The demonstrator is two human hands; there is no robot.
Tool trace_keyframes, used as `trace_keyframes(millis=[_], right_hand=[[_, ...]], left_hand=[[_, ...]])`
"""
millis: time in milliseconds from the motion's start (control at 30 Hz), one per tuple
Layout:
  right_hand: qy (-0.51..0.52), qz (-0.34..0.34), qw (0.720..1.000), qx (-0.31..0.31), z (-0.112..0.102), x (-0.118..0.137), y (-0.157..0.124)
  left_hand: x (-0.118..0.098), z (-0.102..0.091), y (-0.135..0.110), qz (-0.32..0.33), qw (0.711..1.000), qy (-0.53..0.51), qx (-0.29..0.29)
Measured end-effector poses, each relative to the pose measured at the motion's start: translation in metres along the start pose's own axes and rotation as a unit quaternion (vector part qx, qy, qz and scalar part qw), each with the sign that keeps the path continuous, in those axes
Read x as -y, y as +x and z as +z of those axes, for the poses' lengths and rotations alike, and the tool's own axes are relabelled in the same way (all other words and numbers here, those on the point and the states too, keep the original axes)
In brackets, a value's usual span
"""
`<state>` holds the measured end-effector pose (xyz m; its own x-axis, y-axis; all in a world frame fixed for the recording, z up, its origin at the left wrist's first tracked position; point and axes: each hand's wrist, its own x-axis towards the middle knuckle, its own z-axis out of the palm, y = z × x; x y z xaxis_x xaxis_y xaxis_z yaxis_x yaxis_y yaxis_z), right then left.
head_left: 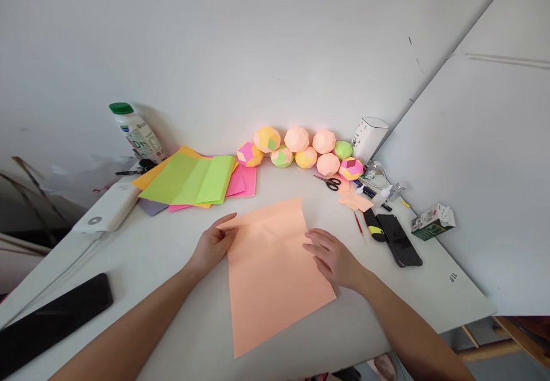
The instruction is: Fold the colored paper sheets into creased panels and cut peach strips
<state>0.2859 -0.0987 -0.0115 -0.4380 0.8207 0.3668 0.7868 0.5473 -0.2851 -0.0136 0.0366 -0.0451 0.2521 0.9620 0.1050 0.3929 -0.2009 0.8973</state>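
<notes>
A large sheet of peach paper (275,283) lies in front of me, with a faint crease across its upper part. My left hand (215,243) pinches the sheet's upper left edge between thumb and fingers. Over the right edge rests my right hand (333,258), its fingers spread and the fingertips touching the paper. Beyond the sheet, several faceted paper balls (296,139) in peach, yellow, green and pink are stacked against the wall. Black-handled scissors (330,183) lie beside small peach paper scraps (356,202).
Coloured paper sheets (193,180) are piled at the back left, near a bottle (140,134) and a white power strip (107,208). A black case (60,315) lies front left. To the right are a phone (399,239), a utility knife (373,225) and a drink carton (433,221).
</notes>
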Motion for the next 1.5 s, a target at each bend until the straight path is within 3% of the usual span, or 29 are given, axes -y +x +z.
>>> trace_keyframes(millis=[133,200,233,300,333,400,433,600,833,1067,1133,1200,1300,1367,1500], right_hand=[[-0.007,-0.002,0.998,0.068,0.023,0.005,0.000],[-0.026,0.014,0.996,0.086,0.030,0.006,0.002],[-0.034,0.022,0.995,0.091,0.032,0.006,0.003],[-0.048,0.035,0.994,0.094,0.034,0.004,0.005],[-0.053,0.038,0.994,0.093,0.035,0.004,0.006],[-0.054,0.040,0.994,0.082,0.035,0.002,0.009],[-0.053,0.040,0.995,0.071,0.036,0.001,0.011],[-0.088,0.046,0.995,0.003,0.040,-0.004,0.032],[-0.101,0.132,0.970,0.180,0.057,-0.020,0.060],[-0.088,0.115,0.985,0.093,0.053,-0.023,0.052],[-0.074,0.074,0.992,0.072,0.043,-0.015,0.044],[-0.047,0.008,0.995,0.091,0.030,0.000,0.033],[-0.009,-0.060,0.979,0.195,0.013,0.036,0.018],[-0.025,-0.067,0.964,0.258,0.007,0.059,0.012],[-0.092,-0.077,0.944,0.306,0.007,0.083,0.009]], left_hand=[[0.001,0.004,-0.008,0.046,0.992,0.076,-0.090],[0.003,0.006,-0.014,0.140,0.965,0.160,-0.155],[0.004,0.008,-0.018,0.209,0.942,0.209,-0.158],[0.006,0.013,-0.023,0.341,0.889,0.297,-0.074],[0.006,0.016,-0.024,0.376,0.867,0.327,0.009],[0.008,0.023,-0.023,0.366,0.848,0.363,0.121],[0.009,0.026,-0.021,0.338,0.850,0.377,0.143],[0.017,0.029,-0.009,0.304,0.859,0.385,0.149],[0.017,0.027,-0.011,0.281,0.863,0.392,0.151],[0.014,0.025,-0.013,0.272,0.869,0.386,0.148],[0.014,0.025,-0.012,0.269,0.873,0.381,0.145],[0.015,0.024,-0.011,0.264,0.878,0.373,0.142],[0.015,0.024,-0.010,0.256,0.888,0.355,0.140],[0.015,0.023,-0.010,0.251,0.895,0.341,0.140],[0.015,0.021,-0.010,0.241,0.910,0.306,0.146]])
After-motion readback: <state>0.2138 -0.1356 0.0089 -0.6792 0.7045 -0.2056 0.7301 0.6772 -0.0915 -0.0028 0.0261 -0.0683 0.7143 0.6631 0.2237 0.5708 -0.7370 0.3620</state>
